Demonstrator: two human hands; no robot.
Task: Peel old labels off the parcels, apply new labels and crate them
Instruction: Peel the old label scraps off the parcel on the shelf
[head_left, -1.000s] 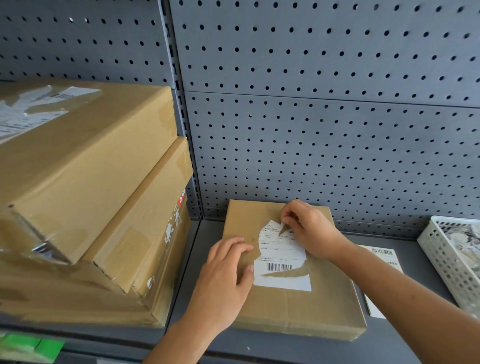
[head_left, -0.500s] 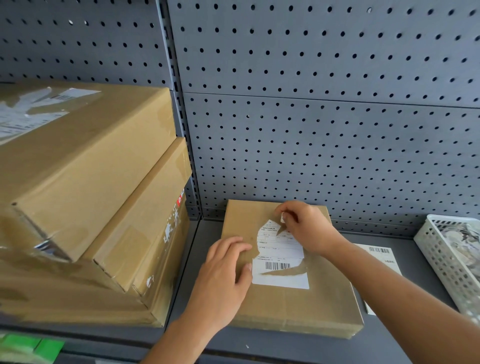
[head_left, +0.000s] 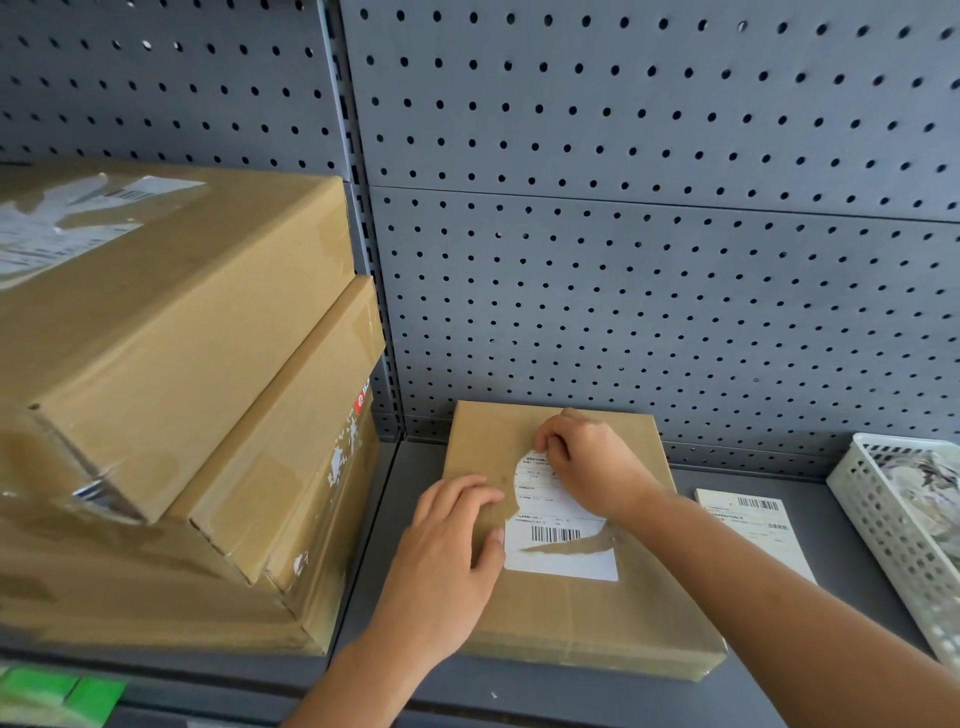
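Observation:
A flat brown cardboard parcel (head_left: 561, 618) lies on the grey shelf (head_left: 597, 699). Its white old label (head_left: 558, 538) is partly torn, with a barcode showing. My left hand (head_left: 447, 566) rests flat on the parcel's left part, fingers spread, thumb at the label's left edge. My right hand (head_left: 587, 462) sits over the label's top, thumb and fingers pinched on the top edge of the label. A fresh white label sheet (head_left: 753, 525) lies on the shelf to the right of the parcel.
Three larger cardboard boxes (head_left: 156, 395) are stacked at the left, close to the parcel. A white perforated basket (head_left: 883, 525) holding paper scraps stands at the right edge. Grey pegboard (head_left: 649, 260) forms the back wall. Something green (head_left: 62, 691) shows below the shelf at bottom left.
My right hand has shifted up and left along the label's top, now pinching its upper edge. My left hand has stayed pressed on the parcel.

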